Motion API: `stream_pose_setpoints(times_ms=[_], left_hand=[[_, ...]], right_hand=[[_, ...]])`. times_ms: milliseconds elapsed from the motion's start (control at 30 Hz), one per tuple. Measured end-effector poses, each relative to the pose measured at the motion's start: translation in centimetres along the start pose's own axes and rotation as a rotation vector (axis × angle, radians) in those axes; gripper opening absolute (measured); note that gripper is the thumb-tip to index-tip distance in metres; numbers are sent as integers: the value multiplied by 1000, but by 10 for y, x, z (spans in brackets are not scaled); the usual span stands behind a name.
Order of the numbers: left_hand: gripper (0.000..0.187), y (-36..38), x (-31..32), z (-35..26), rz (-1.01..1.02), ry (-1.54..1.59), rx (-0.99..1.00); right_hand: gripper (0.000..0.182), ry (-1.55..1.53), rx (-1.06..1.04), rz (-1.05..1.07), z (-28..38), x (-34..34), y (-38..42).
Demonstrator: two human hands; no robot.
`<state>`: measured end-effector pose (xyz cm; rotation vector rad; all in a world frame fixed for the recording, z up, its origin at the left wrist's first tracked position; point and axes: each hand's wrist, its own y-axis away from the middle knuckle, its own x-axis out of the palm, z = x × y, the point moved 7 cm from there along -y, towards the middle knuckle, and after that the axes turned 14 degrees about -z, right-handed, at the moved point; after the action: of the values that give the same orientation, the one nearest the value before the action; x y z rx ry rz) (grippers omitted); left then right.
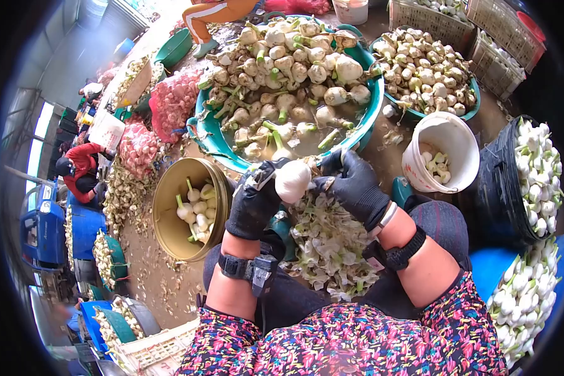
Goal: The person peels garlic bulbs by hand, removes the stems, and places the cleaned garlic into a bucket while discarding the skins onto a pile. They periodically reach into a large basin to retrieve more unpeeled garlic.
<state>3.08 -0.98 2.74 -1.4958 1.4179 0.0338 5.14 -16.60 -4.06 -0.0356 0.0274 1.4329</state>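
Observation:
A white garlic bulb (292,181) is gripped in my left hand (250,203), which wears a dark glove and is closed around its left side. My right hand (359,190), also gloved, is beside the bulb's right side with its fingers curled and pinched together; what they hold, if anything, is hidden. Below both hands, between my knees, lies a heap of pale garlic peelings (329,241). Just beyond them stands a teal tub (377,103) of unpeeled garlic bulbs (282,69) with stems, partly in murky water.
A tan bucket (163,216) with peeled bulbs stands left; a white bucket (412,160) with a few pieces stands right. Farther right are a black bucket (492,182) heaped with white garlic and crates (495,66). A person in red (81,166) works at far left.

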Motion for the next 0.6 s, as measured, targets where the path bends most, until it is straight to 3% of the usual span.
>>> stream_pose_setpoints(times_ms=[33,100,133,233,300,367,433,500,567,600], left_hand=[[34,2,2,-1,4,4,1],[28,10,7,0,24,9,19],[20,24,15,17,21,-136,144],[14,14,4,5,62,-105,100],[11,13,-2,2,82,-19,-5],[12,25,-31,43,-307,595,-504],[17,15,-79,59,-268,106,-218],[20,15,-125,84,-290,274,-590],[21,25,-156,113,-205,27,-594],[21,30,-160,123,-205,22,-594]], right_hand=[[36,1,3,-4,-5,-4,1],[57,-249,20,362,24,13,15],[60,-294,-126,492,5,28,20],[39,-95,23,377,5,27,27],[30,77,-44,416,16,21,26],[21,248,-112,448,17,20,26],[14,497,-198,866,6,36,54],[17,412,-261,763,-8,37,49],[15,506,-277,278,1,14,12],[15,502,-277,279,3,16,6]])
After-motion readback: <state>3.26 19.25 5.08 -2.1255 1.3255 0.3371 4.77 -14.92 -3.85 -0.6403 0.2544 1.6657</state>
